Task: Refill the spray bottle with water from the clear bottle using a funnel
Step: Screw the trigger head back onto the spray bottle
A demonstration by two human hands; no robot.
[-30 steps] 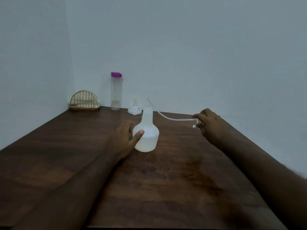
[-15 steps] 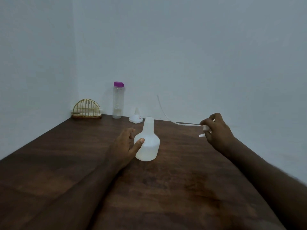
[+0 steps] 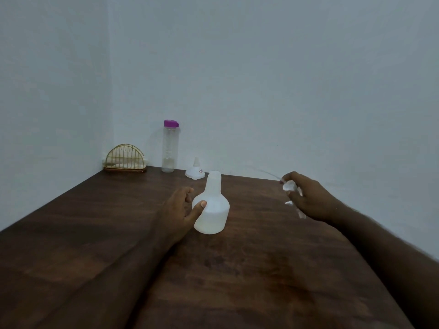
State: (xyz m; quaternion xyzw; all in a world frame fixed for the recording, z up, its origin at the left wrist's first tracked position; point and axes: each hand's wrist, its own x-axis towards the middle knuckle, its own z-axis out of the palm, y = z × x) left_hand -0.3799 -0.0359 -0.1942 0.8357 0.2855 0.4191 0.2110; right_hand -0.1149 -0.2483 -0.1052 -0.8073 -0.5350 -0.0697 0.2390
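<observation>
White spray bottle uncapped, gripped by my left hand; right hand clutches sprayer head. Next: set it down, fetch far funnel.

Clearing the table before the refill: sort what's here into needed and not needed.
Needed:
white plastic spray bottle, neck open, left hand on it
white spray head in right hand
clear bottle with purple cap
white funnel, upside down

Not needed:
gold wire holder
</observation>
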